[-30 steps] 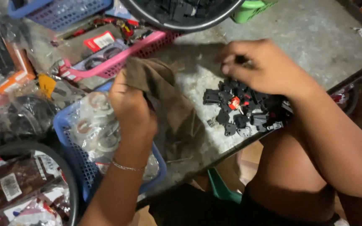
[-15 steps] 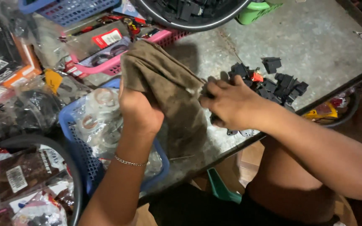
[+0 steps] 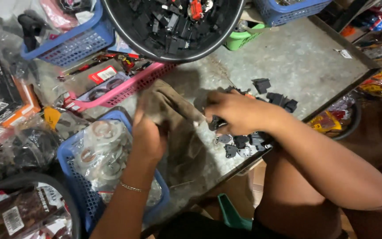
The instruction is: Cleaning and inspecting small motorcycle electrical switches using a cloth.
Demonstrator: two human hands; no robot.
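Head view: right hand (image 3: 237,113) has come back from the black plastic parts (image 3: 270,99) and now pinches one against the brown cloth (image 3: 177,128), which the left hand (image 3: 149,137) clutches on the tabletop (image 3: 306,57).

Colours across my bench view

At centre I see a drab olive-brown cloth (image 3: 177,128); black plastic parts (image 3: 253,141) at four o'clock; a grey mottled table (image 3: 306,57); a pink basket (image 3: 124,90) at ten, a blue basket (image 3: 78,177) at eight, a black bowl (image 3: 173,26) at twelve, silver-rimmed.
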